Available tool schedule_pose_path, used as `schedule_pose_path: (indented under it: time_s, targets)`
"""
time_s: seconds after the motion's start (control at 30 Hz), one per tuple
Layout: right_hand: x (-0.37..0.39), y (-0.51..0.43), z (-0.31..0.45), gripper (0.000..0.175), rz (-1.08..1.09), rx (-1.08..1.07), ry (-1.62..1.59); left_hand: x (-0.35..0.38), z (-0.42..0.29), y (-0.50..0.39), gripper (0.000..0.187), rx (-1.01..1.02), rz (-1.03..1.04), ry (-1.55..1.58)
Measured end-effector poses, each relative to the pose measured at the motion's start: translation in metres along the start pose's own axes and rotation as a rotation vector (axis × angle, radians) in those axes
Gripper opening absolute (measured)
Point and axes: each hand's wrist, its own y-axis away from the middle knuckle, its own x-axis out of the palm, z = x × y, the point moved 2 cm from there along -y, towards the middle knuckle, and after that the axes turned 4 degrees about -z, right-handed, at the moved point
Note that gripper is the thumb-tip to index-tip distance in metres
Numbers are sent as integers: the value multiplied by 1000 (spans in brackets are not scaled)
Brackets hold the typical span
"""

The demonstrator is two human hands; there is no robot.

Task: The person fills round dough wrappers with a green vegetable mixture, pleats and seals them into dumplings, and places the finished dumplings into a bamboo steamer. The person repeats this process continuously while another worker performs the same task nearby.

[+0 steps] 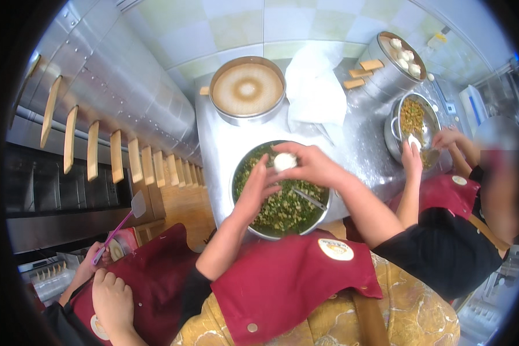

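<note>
Over a large steel bowl of chopped green filling, my right hand holds a white filled bun between its thumb and fingers. My left hand is beside the bun on its left, fingers apart and raised; whether a fingertip touches the bun is unclear. A metal utensil handle sticks out of the filling and leans towards the bowl's right rim. Beyond the bowl, a round steamer tray with a perforated liner stands on the steel table.
White cloth or plastic lies beside the tray. Stacked steamers hold several buns. At right, a co-worker's hands work at a bowl of brown filling. At left, another person holds a purple-handled fly swatter near tall steamer stacks with wooden handles.
</note>
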Motion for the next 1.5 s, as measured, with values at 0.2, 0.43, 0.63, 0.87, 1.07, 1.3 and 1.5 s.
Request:
schedule_pose_path:
  time_s: [0.2,0.43,0.63,0.87,1.07,1.3,1.5]
  targets:
    - [-55,-124,-54,44,-103,-181,354,-38,-7,30,35,666,-372,-970]
    - [-6,-278,-66,43,-36,-263,676,-33,0,21,28,667,-412,-1126]
    - [11,-283,-69,57,72,-178,719,-34,1,23,27,682,-406,-1144]
    - [-99,-125,-58,27,-522,-348,35,-34,-1,23,25,740,-386,-1152]
    - [-60,111,-163,15,-966,395,-112,-37,3,23,22,728,-260,-1157]
    - [-21,167,-197,31,-923,550,276,-13,-3,32,24,631,-119,-946]
    - [-19,164,-196,24,-718,851,222,8,10,30,24,386,48,-665]
